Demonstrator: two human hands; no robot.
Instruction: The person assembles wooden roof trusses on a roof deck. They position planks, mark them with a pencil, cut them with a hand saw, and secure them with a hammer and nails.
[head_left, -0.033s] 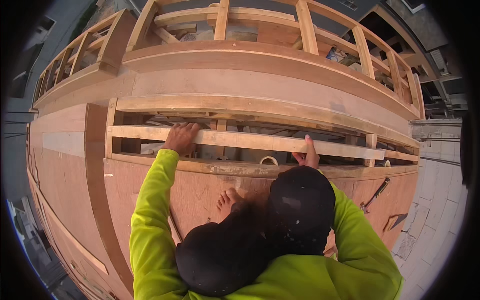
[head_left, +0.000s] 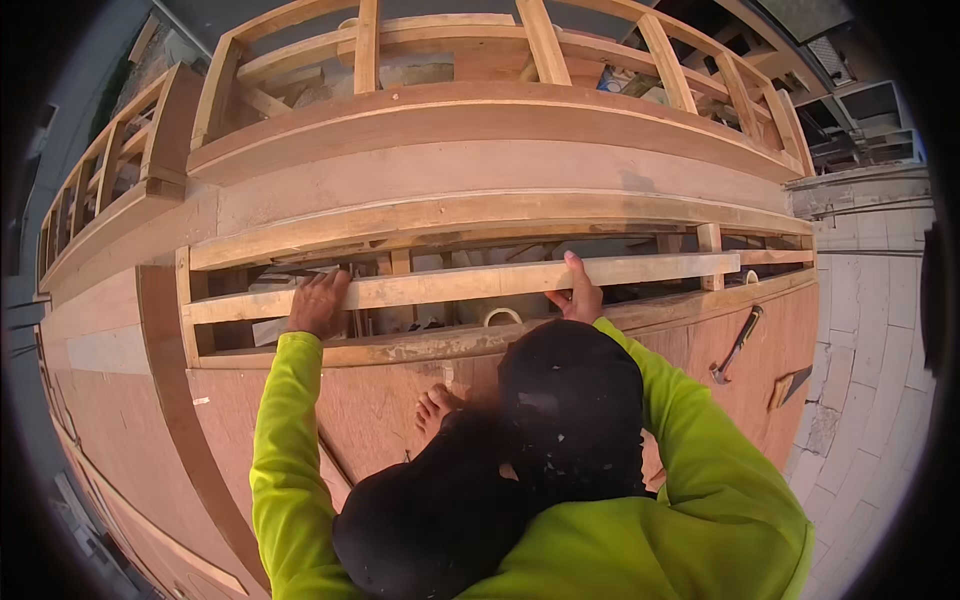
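Note:
A long, pale wooden batten (head_left: pixel 440 285) lies lengthwise within the narrow opening of a timber frame (head_left: pixel 470 212). Toward its left end, my left hand (head_left: pixel 319 303) is closed over it, fingers reaching across to the far side. My right hand (head_left: pixel 577 292) grips it right of the middle, thumb on the upper face and the other fingers partly hidden beneath. At the right, the batten's end overlaps a short upright (head_left: pixel 710 255). Its left end meets the frame's left upright (head_left: pixel 188 308).
A claw hammer (head_left: pixel 737 345) and a dark-bladed tool (head_left: pixel 790 387) lie on the plywood (head_left: pixel 700 345) to the right. A curved pale piece (head_left: pixel 503 316) sits by the opening's near rail. Beyond stands another slatted timber frame (head_left: pixel 540 45). Grey blockwork (head_left: pixel 860 330) borders the right side.
The view has turned, so the frame and batten now slant up to the right. Both hands keep their hold on the batten, at nearly the same places along it.

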